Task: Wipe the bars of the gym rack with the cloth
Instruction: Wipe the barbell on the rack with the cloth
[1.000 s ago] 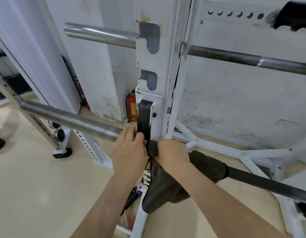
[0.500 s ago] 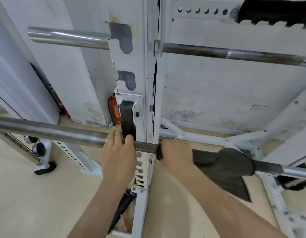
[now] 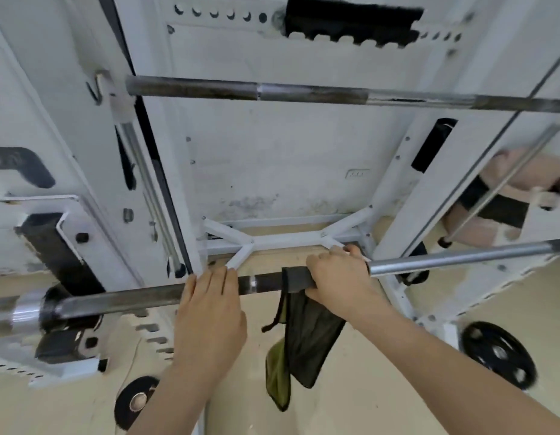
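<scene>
A long steel barbell (image 3: 454,257) runs across the lower middle of the white gym rack (image 3: 93,171). A dark green cloth (image 3: 307,334) is wrapped over this bar and hangs down below it. My right hand (image 3: 338,279) grips the cloth around the bar, near its middle. My left hand (image 3: 209,309) rests on the bar just to the left, fingers laid over the dark knurled part. A second bar (image 3: 304,94) sits higher up on the rack's hooks.
White rack uprights stand at left and at right (image 3: 407,196). A black weight plate (image 3: 498,353) lies on the beige floor at right, a smaller one (image 3: 134,400) at lower left. A black padded grip (image 3: 351,23) is at the top. A white wall is behind.
My right hand has slid the cloth rightward along the lower bar, away from the left upright. My left hand has followed along the bar. The view has swung right.
</scene>
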Available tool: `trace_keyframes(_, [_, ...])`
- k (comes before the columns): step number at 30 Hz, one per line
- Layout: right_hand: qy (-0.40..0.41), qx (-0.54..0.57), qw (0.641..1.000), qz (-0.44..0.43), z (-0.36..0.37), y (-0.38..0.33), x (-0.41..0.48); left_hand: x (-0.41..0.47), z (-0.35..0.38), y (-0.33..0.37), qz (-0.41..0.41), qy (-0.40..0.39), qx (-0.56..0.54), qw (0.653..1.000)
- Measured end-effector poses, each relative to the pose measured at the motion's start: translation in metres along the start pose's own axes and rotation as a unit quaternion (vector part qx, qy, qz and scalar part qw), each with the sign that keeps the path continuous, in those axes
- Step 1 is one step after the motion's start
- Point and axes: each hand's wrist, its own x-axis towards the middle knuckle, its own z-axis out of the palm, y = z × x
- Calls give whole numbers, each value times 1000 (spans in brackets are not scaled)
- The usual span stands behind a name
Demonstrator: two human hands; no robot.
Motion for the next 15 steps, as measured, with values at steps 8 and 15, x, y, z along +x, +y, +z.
trace_keyframes(8, [-3, 47, 999, -10, -2, -25, 4, 12, 2, 68, 25, 38, -230, 972])
trace_keyframes(15, [59, 59, 989, -118, 22, 43, -3, 28, 18, 149, -42, 66, -261, 962])
